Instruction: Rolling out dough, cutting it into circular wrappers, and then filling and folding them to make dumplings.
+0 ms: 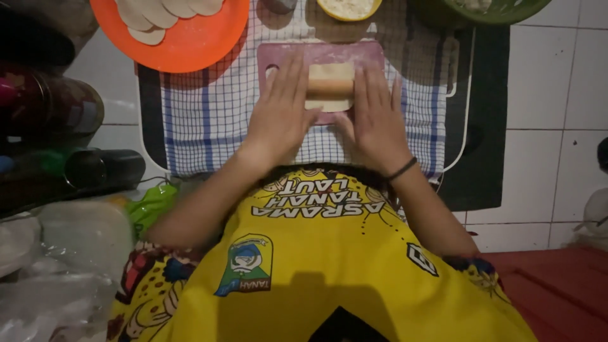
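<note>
A wooden rolling pin (330, 87) lies across a pale sheet of dough (332, 71) on a pink cutting board (361, 53). My left hand (282, 111) rests flat on the pin's left end, fingers spread and pointing away from me. My right hand (376, 113), with a black band at the wrist, presses flat on the pin's right end. Both palms lie on the pin; neither hand grips it. The board sits on a blue and white checked cloth (209, 120).
An orange plate (196, 38) with several flat dough rounds (149, 16) stands at the upper left. A yellow bowl of flour (349, 7) and a green bowl (506, 9) stand at the top. Dark bottles (76, 171) and plastic bags (63, 253) crowd the left. White tiles lie to the right.
</note>
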